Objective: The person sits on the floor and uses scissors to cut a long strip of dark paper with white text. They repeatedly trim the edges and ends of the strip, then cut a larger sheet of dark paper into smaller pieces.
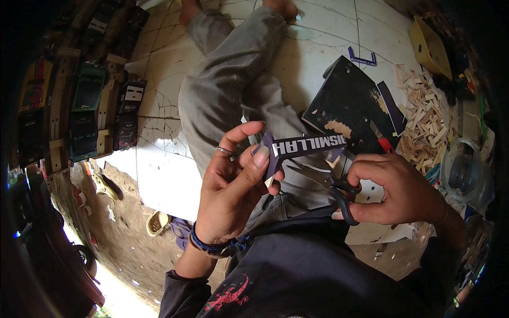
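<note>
Over wrinkled trousers (212, 106) | hands (233, 180) (396, 185) — angular purple strip (310, 148), loop-handled scissors (336, 185)

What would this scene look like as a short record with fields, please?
Left hand: pinches a purple strip with white lettering
Right hand: holds black-handled scissors, pointing toward the left hand
Legs: gray trousers, over white tiles
Black board: on the tiles, beyond the right hand
Wood pieces: heaped right of the board
Yellow tub: beyond the wood pieces
</note>
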Motion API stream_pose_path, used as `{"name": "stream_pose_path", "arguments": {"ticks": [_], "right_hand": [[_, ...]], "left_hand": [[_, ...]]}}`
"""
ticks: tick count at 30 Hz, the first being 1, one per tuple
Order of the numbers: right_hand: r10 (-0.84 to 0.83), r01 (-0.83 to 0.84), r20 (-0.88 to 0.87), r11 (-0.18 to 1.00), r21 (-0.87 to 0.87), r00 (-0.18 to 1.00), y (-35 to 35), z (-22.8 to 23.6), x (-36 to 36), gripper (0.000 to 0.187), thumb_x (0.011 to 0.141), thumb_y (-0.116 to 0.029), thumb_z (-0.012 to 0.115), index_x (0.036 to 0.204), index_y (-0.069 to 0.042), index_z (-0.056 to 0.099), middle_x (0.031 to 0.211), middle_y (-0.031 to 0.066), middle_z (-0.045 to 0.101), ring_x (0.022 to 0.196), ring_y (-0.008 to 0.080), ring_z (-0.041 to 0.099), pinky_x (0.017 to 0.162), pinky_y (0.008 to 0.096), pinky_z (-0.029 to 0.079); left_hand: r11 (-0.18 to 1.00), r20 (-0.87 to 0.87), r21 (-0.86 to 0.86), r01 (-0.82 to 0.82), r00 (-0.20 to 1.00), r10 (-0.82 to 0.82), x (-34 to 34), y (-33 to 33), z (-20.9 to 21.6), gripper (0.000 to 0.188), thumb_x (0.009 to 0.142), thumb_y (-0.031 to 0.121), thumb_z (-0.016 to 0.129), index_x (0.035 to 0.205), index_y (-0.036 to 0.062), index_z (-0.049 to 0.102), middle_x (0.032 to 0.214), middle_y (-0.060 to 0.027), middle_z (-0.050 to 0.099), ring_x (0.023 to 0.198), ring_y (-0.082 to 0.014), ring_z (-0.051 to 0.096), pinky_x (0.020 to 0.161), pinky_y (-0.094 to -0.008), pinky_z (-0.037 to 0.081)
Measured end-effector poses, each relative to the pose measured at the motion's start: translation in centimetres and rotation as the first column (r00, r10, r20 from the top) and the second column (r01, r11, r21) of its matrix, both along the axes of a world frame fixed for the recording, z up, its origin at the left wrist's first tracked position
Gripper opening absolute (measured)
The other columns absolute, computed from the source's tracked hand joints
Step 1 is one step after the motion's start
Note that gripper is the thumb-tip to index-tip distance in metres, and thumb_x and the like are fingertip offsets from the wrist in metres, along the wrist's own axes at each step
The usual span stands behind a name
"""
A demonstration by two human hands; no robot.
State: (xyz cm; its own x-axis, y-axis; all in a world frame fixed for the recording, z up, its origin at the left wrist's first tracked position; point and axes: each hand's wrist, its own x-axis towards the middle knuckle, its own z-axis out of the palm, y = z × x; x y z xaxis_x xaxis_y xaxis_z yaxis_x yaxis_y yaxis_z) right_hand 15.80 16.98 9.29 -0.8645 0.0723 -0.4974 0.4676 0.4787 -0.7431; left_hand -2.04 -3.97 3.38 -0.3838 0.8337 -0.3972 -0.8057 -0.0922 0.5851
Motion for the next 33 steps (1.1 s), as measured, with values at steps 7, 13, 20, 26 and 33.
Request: {"name": "stream_pose_path", "arguments": {"ticks": [7, 13, 20, 26, 33], "right_hand": [[0.048, -0.056, -0.118, 0.996, -0.07, 0.992, 0.7, 0.4, -0.5, 0.033, 0.075, -0.022, 0.084, 0.082, 0.001, 0.062, 0.081, 0.0123, 0.067, 0.074, 0.0264, 0.067, 0.07, 0.036, 0.05], [0.028, -0.039, -0.074, 0.987, -0.155, 0.997, 0.8, 0.8, -0.7, 0.029, 0.074, -0.017, 0.084, 0.079, 0.001, 0.061, 0.077, 0.011, 0.066, 0.073, 0.0245, 0.067, 0.068, 0.0355, 0.049], [0.007, -0.015, -0.045, 0.982, -0.187, 0.999, 1.0, 0.9, -0.9, 0.027, 0.076, -0.015, 0.083, 0.075, 0.0, 0.061, 0.073, 0.0089, 0.065, 0.069, 0.0212, 0.065, 0.064, 0.0329, 0.047], [0.028, -0.028, -0.002, 0.981, -0.194, 1.0, 1.2, 1.3, -0.7, 0.025, 0.078, -0.014, 0.083, 0.075, -0.001, 0.062, 0.073, 0.0089, 0.067, 0.069, 0.0193, 0.067, 0.063, 0.0313, 0.047], [0.02, -0.038, -0.073, 0.966, -0.254, 0.997, 1.1, 0.8, -0.6, 0.023, 0.081, -0.013, 0.081, 0.073, -0.001, 0.062, 0.068, 0.0078, 0.067, 0.06, 0.017, 0.064, 0.058, 0.0304, 0.045]], "left_hand": [[1.0, 0.031, -0.012, 0.018, 0.999, -0.018, 0.1, 0.0, 0.2, 0.047, 0.104, 0.008, 0.058, 0.146, 0.0063, 0.038, 0.112, -0.0104, 0.066, 0.089, -0.0156, 0.065, 0.072, -0.0278, 0.053], [1.0, 0.052, -0.014, 0.02, 0.998, -0.019, 0.0, 0.0, 0.2, 0.048, 0.104, 0.008, 0.059, 0.147, 0.0065, 0.038, 0.113, -0.0109, 0.066, 0.088, -0.0148, 0.065, 0.071, -0.027, 0.053], [0.999, 0.064, -0.009, 0.039, 0.997, -0.038, 0.2, 0.1, 0.2, 0.048, 0.103, 0.008, 0.059, 0.147, 0.0072, 0.039, 0.114, -0.0102, 0.066, 0.087, -0.0144, 0.065, 0.071, -0.027, 0.053], [0.998, 0.068, -0.022, 0.051, 0.996, -0.05, 0.2, 0.0, 0.1, 0.048, 0.103, 0.007, 0.06, 0.146, 0.0084, 0.04, 0.112, -0.0093, 0.067, 0.087, -0.014, 0.065, 0.07, -0.0266, 0.054], [0.996, 0.055, 0.007, 0.087, 0.995, -0.087, 0.0, 0.1, -0.2, 0.05, 0.102, 0.007, 0.062, 0.146, 0.0084, 0.04, 0.109, -0.0075, 0.067, 0.088, -0.0134, 0.065, 0.071, -0.026, 0.054]]}}
